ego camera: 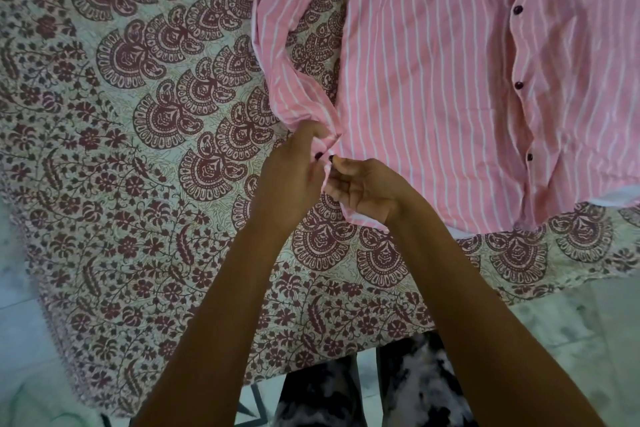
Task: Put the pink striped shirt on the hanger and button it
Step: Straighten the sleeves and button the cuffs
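The pink striped shirt (433, 80) lies front up on a maroon-printed cloth (138, 149), with 3 dark buttons (518, 85) showing down its placket. Its sleeve (277, 45) curves toward the person. The left hand (294, 173) and right hand (363, 191), close together, both pinch the cuff (329, 146) with curled fingers.

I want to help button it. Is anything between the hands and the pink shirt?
Nothing visible is. The left hand and right hand pinch the sleeve cuff of the pink striped shirt, lying on the patterned bedspread.
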